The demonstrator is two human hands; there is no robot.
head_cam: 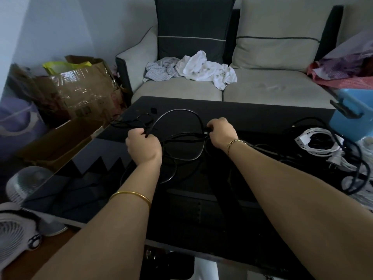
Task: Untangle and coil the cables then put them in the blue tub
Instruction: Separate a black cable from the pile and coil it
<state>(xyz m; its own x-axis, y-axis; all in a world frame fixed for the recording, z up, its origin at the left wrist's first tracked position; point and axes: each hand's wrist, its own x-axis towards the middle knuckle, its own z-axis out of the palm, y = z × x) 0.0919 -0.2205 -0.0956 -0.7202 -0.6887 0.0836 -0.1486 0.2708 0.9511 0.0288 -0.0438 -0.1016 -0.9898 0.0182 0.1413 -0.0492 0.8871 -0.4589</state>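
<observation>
**Black cable stretched between two hands**

Mid-frame above the tabletop (252,118), the left hand (143,147) and right hand (222,132) each grip the black cable (181,112), looped between them. The blue tub (347,120) sits far right, nearer the right hand; strand count looks unclear.

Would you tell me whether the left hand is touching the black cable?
Touching. In the head view the left hand grips the black cable, its fingers curled round it.

No text can be read; the printed label (83,111) on the cardboard box (88,87) is too blurred.
</observation>
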